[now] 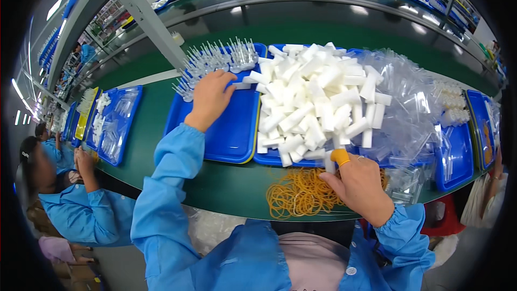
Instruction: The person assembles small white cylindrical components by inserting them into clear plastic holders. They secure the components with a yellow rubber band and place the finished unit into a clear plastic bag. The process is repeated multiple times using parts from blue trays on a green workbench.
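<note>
My left hand (pixel 211 97) reaches over a blue tray (pixel 229 134), thumb and index finger apart. Beside its fingertips lies a small pale piece (pixel 242 85). Clear plastic parts with thin upright stems (pixel 223 56) crowd the back of that tray, partly hidden by the hand. My right hand (pixel 363 186) wears an orange finger cot (pixel 340 156) on its index finger. Between that finger and the thumb it pinches a white foam block (pixel 329 163), at the front edge of a big heap of such blocks (pixel 318 94).
Tan rubber bands (pixel 301 194) lie in a tangle near the table's front edge. Clear plastic tubes (pixel 404 102) are piled right of the foam heap. Another blue tray (pixel 455 153) stands farther right. A co-worker in blue (pixel 89 205) sits at left; a grey post (pixel 142 16) rises behind the trays.
</note>
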Motion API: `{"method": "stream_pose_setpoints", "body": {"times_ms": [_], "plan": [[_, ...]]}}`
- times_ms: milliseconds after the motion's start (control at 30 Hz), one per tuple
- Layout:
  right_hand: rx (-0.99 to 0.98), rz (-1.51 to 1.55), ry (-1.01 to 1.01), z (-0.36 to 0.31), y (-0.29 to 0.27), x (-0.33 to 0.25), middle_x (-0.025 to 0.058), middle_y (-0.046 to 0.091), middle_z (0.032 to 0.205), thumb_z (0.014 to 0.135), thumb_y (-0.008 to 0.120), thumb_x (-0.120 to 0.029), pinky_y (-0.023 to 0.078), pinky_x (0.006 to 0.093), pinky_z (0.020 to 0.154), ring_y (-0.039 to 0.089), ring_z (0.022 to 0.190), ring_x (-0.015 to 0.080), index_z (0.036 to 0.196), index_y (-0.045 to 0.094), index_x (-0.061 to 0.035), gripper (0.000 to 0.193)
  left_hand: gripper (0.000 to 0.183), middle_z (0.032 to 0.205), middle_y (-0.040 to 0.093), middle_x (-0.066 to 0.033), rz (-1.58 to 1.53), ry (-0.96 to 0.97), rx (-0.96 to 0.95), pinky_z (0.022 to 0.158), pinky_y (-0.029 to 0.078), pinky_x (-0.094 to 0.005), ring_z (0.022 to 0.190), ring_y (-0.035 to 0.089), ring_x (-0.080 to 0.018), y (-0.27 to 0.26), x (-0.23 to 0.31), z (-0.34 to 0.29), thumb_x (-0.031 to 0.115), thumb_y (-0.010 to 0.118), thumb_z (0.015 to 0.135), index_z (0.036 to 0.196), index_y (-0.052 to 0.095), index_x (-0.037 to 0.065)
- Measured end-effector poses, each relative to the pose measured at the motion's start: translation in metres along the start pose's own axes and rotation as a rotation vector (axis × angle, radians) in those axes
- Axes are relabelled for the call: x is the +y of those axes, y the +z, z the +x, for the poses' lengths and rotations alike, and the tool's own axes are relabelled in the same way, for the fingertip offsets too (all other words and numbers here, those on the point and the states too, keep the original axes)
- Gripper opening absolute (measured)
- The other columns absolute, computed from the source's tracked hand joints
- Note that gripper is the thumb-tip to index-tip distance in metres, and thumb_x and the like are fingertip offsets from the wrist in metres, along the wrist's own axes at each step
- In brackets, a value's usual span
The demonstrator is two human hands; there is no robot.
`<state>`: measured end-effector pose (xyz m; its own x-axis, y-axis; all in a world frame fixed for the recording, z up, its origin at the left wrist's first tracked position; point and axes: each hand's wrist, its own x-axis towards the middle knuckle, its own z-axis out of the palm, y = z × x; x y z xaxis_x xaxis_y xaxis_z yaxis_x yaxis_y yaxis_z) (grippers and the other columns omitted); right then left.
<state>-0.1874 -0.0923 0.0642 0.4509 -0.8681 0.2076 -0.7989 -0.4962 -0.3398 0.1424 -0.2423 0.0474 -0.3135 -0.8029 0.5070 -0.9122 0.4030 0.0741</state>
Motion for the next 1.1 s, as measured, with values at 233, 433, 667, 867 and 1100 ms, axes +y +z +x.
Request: {"method": "stream_pose_setpoints", "body": {"times_ms": [233,433,667,867,1100], "plan": [[0.035,-0.05,-0.014,0.003,0.014,-0.005,0.0131,0.056,0.069,0.079,0.064,-0.02,0.046,0.0394,0.055,0.059,0.061,0.0291,0.073,0.059,-0.0005,0.021,0.027,0.094,0.061,-0.01,-0.335,-0.136,0.003,0.076,0.048,-0.0374,0.09,0.059,-0.0298,0.023,-0.026,0.013,0.003,0.056,0.078,0.103,0.064,0.011],[-0.045,-0.061,0.048,-0.001,0.003,-0.009,0.014,0.056,0.069,0.079,0.058,-0.012,0.045,0.041,0.056,0.058,0.06,0.0302,0.081,0.058,-0.0007,0.011,0.041,0.105,0.059,-0.0119,-0.407,0.006,-0.23,0.084,0.047,-0.0356,0.098,0.057,-0.0297,0.022,-0.012,0.014,0.01,0.06,0.077,0.118,0.057,0.012],[0.05,0.149,0.139,-0.034,-0.025,-0.02,0.0106,0.056,0.064,0.074,0.065,-0.011,0.044,0.039,0.053,0.058,0.057,0.0295,0.087,0.054,-0.0023,0.019,0.039,0.103,0.062,-0.0107,-0.41,-0.137,-0.212,0.075,0.049,-0.0328,0.087,0.061,-0.0228,0.027,-0.011,0.009,0.01,0.067,0.075,0.113,0.06,0.007],[0.109,0.274,0.224,-0.064,-0.029,-0.013,0.0077,0.057,0.063,0.071,0.069,-0.01,0.044,0.0355,0.051,0.059,0.055,0.0249,0.089,0.053,-0.0034,0.025,0.042,0.111,0.061,-0.0077,-1.21,-0.633,-0.318,0.071,0.05,-0.0267,0.089,0.06,-0.0142,0.012,-0.001,0.017,0.004,0.062,0.079,0.12,0.055,0.003],[0.182,0.368,0.209,-0.074,-0.022,-0.01,0.0073,0.058,0.064,0.069,0.071,-0.007,0.047,0.0307,0.051,0.061,0.055,0.0216,0.089,0.053,-0.0036,0.028,0.044,0.125,0.053,-0.0072,-1.605,-0.706,-0.273,0.097,0.039,-0.0301,0.112,0.049,-0.0149,0.006,0.024,0.017,0.029,0.046,0.095,0.129,0.045,0.001]]}}
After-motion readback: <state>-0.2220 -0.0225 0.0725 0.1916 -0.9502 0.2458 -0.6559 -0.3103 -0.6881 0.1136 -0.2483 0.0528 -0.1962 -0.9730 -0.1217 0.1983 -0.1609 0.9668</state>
